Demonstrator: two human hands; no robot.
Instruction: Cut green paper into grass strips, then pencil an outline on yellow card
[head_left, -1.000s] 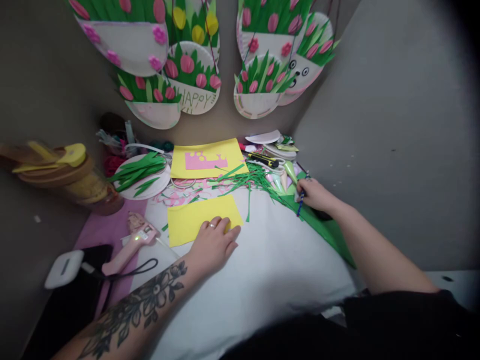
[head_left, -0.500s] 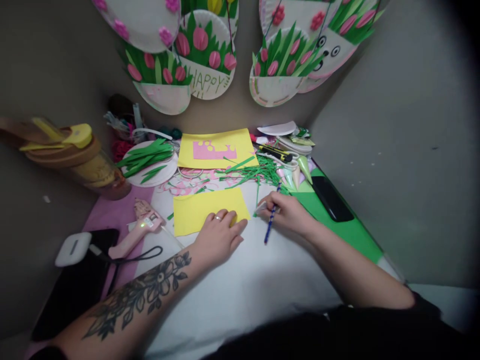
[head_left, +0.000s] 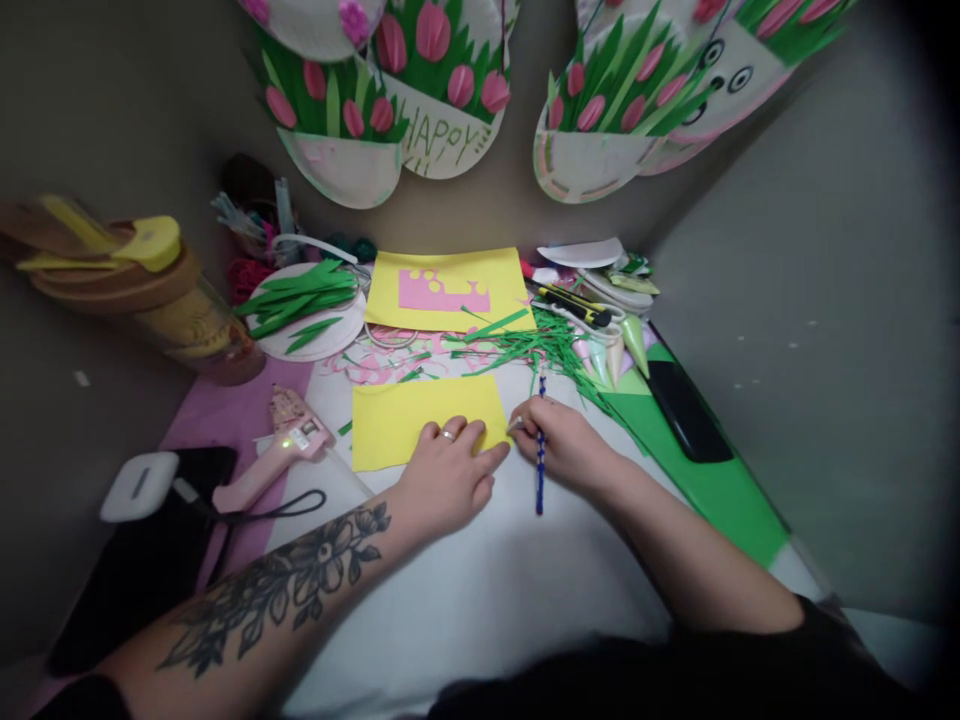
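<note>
My left hand point(head_left: 448, 480), a ring on one finger, lies with fingers spread on the yellow paper sheet point(head_left: 405, 420) and holds it down near its lower right corner. At the sheet's right edge is my right hand point(head_left: 566, 440), its fingers closed. A blue patterned pencil point(head_left: 540, 480) is tucked upright between those fingers. The fingertips also pinch a small whitish piece point(head_left: 516, 425), too small to name, close to the paper's edge.
A pink glue gun point(head_left: 281, 450) with a lit green light lies left of the sheet. Behind are green paper strips point(head_left: 551, 340), another yellow sheet point(head_left: 450, 315) and a paper plate point(head_left: 341, 340). A black phone point(head_left: 686, 410) lies right; a lidded cup point(head_left: 202, 320) stands left.
My right hand has moved in to the paper's right edge, bringing the small whitish piece there, and the pencil has turned more upright. My left hand stays on the sheet. The view has shifted slightly.
</note>
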